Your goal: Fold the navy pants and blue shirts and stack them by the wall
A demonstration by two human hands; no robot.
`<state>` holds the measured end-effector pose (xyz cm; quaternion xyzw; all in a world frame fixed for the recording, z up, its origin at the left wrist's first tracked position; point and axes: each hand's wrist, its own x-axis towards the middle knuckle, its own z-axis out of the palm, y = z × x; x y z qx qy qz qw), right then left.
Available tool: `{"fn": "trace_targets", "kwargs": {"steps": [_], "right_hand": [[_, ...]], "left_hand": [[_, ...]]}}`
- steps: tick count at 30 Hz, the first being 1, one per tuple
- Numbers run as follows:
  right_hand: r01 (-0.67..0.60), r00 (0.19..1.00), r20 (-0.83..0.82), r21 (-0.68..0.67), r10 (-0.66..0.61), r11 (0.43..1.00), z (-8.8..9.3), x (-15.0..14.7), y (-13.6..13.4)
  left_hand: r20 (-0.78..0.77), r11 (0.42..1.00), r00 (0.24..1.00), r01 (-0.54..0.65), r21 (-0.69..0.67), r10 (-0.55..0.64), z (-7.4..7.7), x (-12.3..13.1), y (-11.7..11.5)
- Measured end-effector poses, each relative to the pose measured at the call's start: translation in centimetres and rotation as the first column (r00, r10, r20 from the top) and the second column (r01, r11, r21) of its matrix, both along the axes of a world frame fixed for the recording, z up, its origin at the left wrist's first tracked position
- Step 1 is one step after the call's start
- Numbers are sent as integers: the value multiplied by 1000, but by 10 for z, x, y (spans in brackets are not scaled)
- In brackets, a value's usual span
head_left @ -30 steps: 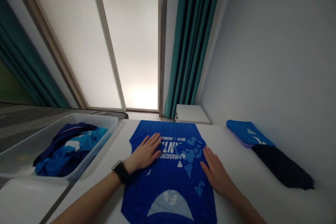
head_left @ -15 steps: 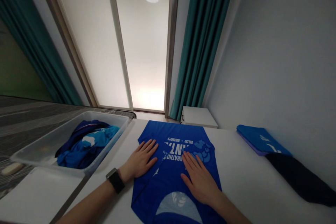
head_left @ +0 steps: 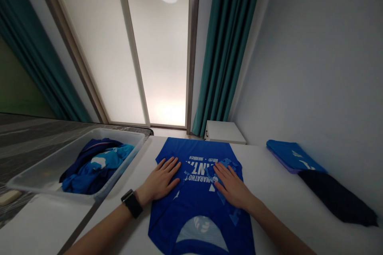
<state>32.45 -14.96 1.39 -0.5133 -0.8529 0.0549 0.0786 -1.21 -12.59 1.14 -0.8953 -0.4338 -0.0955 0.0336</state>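
Note:
A blue printed sports shirt (head_left: pixel 197 201) lies spread on the white table, its neckline toward me and its lettering upside down from my side. My left hand (head_left: pixel 163 179), with a dark watch (head_left: pixel 131 203) on the wrist, rests flat on the shirt's left side, fingers stretched out. On the right side of the print, my right hand (head_left: pixel 231 185) presses flat with its fingers extended. Both side edges of the shirt look folded inward. Neither hand grips the cloth.
A translucent plastic bin (head_left: pixel 98 197) with crumpled blue clothes (head_left: pixel 98 165) stands at the left. Folded blue garments (head_left: pixel 295 157) lie at the right beside the wall, a black garment (head_left: pixel 338 199) next to them. A small white cabinet (head_left: pixel 224 131) stands beyond the white table (head_left: pixel 278 215).
My right hand has slid to the right across the shirt, uncovering more of the lettering and the print. My left hand stays in place. The view has shifted slightly.

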Motion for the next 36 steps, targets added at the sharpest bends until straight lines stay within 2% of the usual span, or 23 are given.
{"fn": "trace_targets", "kwargs": {"steps": [5, 14, 25, 31, 36], "right_hand": [[-9, 999, 32, -1, 9, 1000, -5, 1, -1], [-11, 998, 55, -8, 12, 1000, -5, 1, -11], [19, 999, 34, -130, -15, 991, 2, -2, -39], [52, 999, 8, -224, -51, 973, 17, -4, -30], [-3, 997, -71, -153, -8, 988, 16, -3, -19]], "left_hand": [[-10, 997, 999, 38, -60, -38, 5, 11, -3], [-5, 996, 999, 46, -81, -46, 3, 6, -17], [22, 994, 998, 53, -95, -51, 5, 4, -40], [4, 981, 999, 33, -190, -33, 18, 11, -35], [55, 975, 987, 155, -160, -148, 32, 20, -28]]}}
